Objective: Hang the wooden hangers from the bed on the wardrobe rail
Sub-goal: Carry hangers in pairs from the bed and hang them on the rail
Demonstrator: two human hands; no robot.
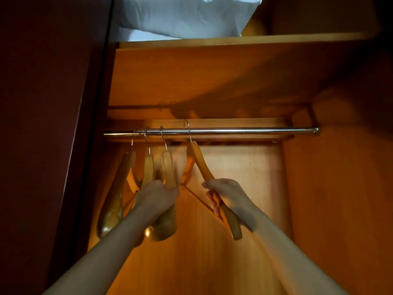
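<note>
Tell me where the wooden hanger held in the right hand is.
Head view, centre: the tilted wooden hanger hooks over the shiny metal rail, right of three hung hangers, gripped by the right hand.

We see honey-yellow wooden hangers (pixel 200 165) on a silvery rail (pixel 234 130), orange grained wardrobe walls (pixel 329 188), and white, perhaps bluish, pillows (pixel 187 15).

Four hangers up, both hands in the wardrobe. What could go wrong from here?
1. The fourth hanger hangs tilted in the right hand, its hook riding high over the rail; letting go early might drop it.
2. The left hand presses on the third hanger; a push could swing the tightly spaced neighbours into each other.
</note>
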